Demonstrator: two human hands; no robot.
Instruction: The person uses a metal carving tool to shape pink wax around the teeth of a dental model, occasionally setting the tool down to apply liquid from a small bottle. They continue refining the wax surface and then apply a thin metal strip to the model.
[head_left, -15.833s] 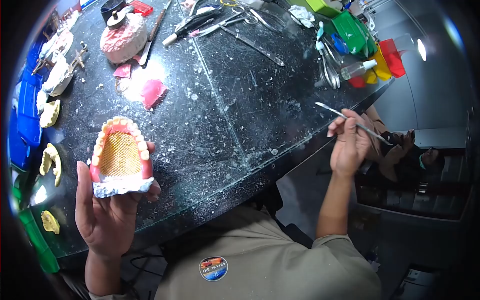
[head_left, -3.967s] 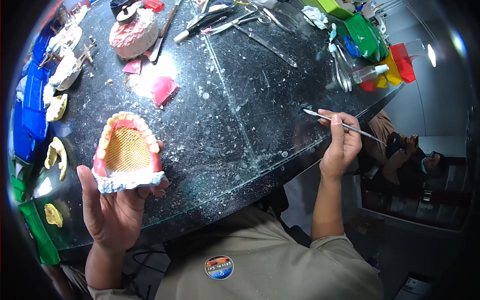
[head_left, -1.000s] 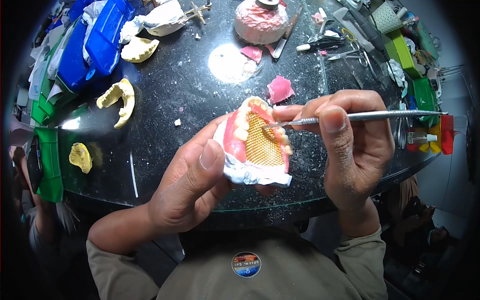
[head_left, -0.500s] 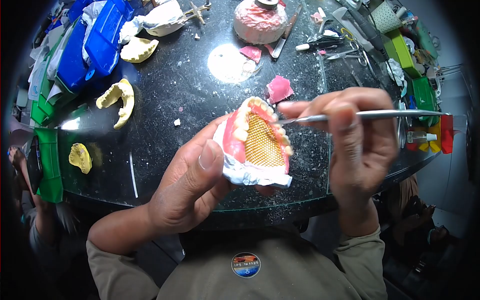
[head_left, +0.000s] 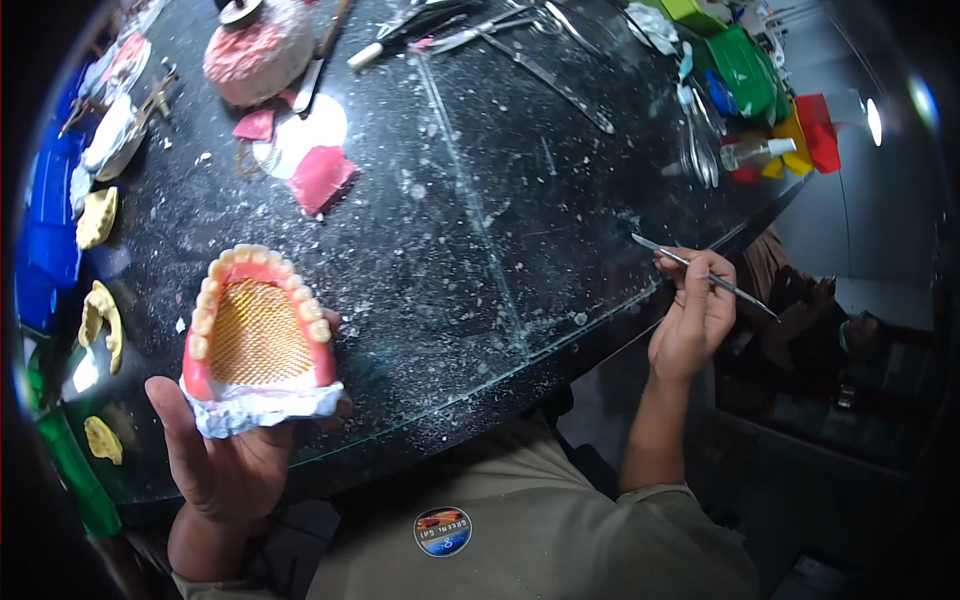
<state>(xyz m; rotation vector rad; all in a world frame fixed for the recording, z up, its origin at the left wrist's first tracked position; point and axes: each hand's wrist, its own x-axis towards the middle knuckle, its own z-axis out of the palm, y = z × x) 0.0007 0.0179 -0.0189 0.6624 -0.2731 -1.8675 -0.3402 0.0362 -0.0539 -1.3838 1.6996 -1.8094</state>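
Note:
My left hand (head_left: pixel 222 455) holds up a denture model (head_left: pixel 257 338) at the lower left: pink wax gums, a row of cream teeth, a gold mesh palate and a white plaster base. My right hand (head_left: pixel 690 320) is far off to the right, at the table's near edge, pinching a thin metal carving tool (head_left: pixel 700 274) whose tip points left over the dark tabletop (head_left: pixel 480 230). The tool is well apart from the model.
A pink wax lump with a burner on top (head_left: pixel 255 60) and pink wax pieces (head_left: pixel 320 178) lie at the back. Yellow plaster casts (head_left: pixel 100 315) and blue trays (head_left: pixel 45 225) line the left edge. Metal instruments (head_left: pixel 560 85) and coloured boxes (head_left: pixel 775 95) sit at the back right.
My hands have drawn apart: the tool has left the model's teeth and my right hand has swung out right to the table edge, while my left hand has carried the model down and left.

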